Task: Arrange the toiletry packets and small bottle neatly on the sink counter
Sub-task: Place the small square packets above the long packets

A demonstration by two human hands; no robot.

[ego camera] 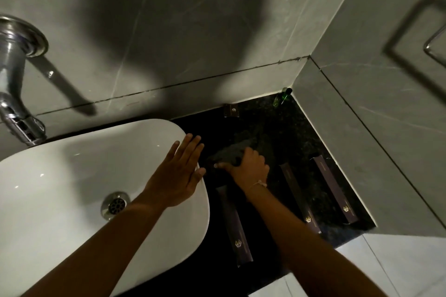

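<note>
Three long dark purple toiletry packets lie on the black granite counter [313, 128]: one [235, 226] beside the basin, one [299, 196] partly under my right forearm, one [334, 189] nearest the right wall. A small square packet [231, 110] leans on the back wall. A small green bottle [282, 96] stands in the back corner. My right hand [248, 166] is closed on a dark packet [224, 155] lying on the counter; its shape is hard to make out. My left hand [178, 171] rests flat, fingers spread, on the basin's right rim.
A white basin [72, 176] with a metal drain [115, 204] fills the left. A chrome tap [14, 94] juts from the grey tiled wall. A chrome towel rail [434, 43] hangs on the right wall. The counter's front edge drops to white floor tiles [386, 267].
</note>
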